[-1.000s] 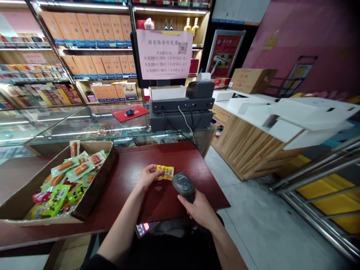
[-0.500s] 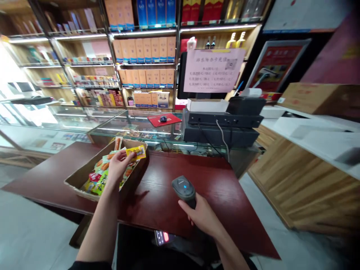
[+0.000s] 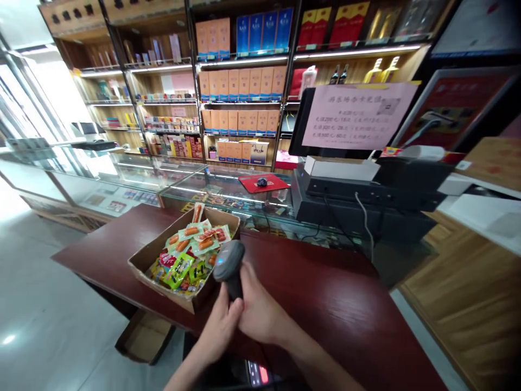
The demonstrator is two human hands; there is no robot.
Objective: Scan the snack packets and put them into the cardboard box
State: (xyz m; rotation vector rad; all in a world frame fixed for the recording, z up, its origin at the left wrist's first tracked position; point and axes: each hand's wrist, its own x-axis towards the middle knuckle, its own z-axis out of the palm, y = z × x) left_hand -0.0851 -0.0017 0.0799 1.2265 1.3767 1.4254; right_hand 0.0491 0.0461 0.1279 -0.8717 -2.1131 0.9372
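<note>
A dark grey barcode scanner [image 3: 231,266] with a small blue light is held over the table, its head beside the box's right side. My right hand [image 3: 258,304] wraps its handle from the right. Against the handle's lower left, my left hand [image 3: 220,326] is closed, with thumb and forefinger around it; no snack packet shows in it. Left of the scanner stands an open cardboard box [image 3: 152,282]. Inside lie several wrapped sausages [image 3: 191,232], and nearer me green snack packets [image 3: 179,270] and a red packet [image 3: 166,259].
The dark red table [image 3: 309,293] borders a glass display counter [image 3: 215,187]. A red mouse pad [image 3: 248,183] with a mouse, and a dark register [image 3: 342,187], stand on it. Below the table are a phone [image 3: 258,373] and a cardboard tray [image 3: 144,336]. Stocked shelves rise behind.
My left hand has left the box and come to the scanner handle; the yellow packet it held no longer shows in it. The scanner has moved left, toward the box. The view has shifted left.
</note>
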